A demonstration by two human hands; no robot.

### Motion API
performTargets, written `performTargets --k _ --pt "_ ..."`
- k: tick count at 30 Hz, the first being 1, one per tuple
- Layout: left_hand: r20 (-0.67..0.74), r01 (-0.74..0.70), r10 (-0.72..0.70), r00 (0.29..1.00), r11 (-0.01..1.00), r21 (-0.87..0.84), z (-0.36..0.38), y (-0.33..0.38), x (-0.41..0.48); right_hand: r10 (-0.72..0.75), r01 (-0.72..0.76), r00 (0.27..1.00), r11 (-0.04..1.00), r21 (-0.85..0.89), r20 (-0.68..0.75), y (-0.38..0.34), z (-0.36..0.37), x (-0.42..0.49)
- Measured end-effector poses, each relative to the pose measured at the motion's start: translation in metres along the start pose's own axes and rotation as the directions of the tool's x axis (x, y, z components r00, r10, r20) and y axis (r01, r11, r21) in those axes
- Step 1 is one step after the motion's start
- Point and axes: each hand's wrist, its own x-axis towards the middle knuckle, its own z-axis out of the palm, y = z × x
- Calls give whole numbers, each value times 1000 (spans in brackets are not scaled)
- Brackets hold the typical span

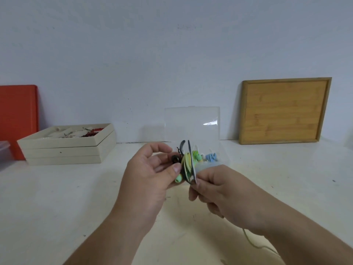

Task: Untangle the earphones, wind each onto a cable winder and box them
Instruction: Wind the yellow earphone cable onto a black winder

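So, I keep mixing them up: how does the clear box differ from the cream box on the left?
The clear box is see-through, its lid upright; the cream box is opaque, open-topped, stacked in layers. The clear box holds blue earphones; the cream box holds red beads. Both sit on the white table.

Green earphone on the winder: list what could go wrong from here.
1. The loose green cable trails from under the right hand and out of view; it may snag and tug turns off the winder.
2. The green earbud pokes out below the left hand, apparently ungripped; it could slip and loosen the winding.
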Motion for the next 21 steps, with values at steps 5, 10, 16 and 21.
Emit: performTargets --k 5,10,16,21 --pt "-121 -14 21 992 998 59 -3 -2 3 -71 77 995 993 -86 65 -11 -8 -9" --pt "-39 -146 178 983 898 414 -8 -6 4 -135 142 989 978 -150 57 -18 -14 -15" --pt "228 -329 238 944 650 685 -4 -8 -6 -112 98 992 972 -215 -53 -18 -20 -16" --pt "251 -273 146 957 749 604 -5 -9 -3 -54 30 962 995 -93 -269 -16 -28 -14"
